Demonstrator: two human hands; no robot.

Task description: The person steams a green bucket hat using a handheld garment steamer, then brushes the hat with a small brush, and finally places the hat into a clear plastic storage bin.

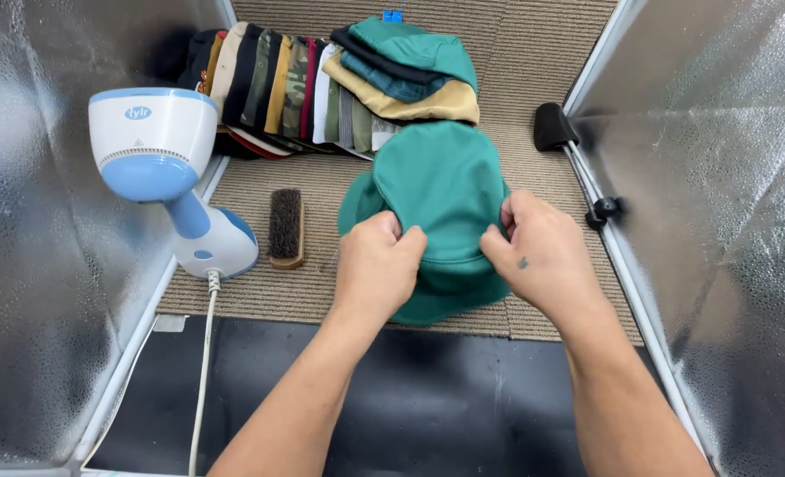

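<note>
A green bucket hat (pixel 441 181) lies on the beige ribbed mat (pixel 313 291) in the middle. My left hand (pixel 379 265) pinches its fabric on the left side, near the brim. On the hat's right side my right hand (pixel 543 252) grips the fabric too. Both hands hold the hat where the crown meets the brim, with the crown pointing away from me.
A row of several folded hats (pixel 322 84) in mixed colours lies at the back. A white and blue handheld steamer (pixel 158 159) stands at left with its cord trailing down. A wooden brush (pixel 286 227) lies beside it. Silver foil walls (pixel 728 221) enclose both sides; a black clip (pixel 553 125) sits at right.
</note>
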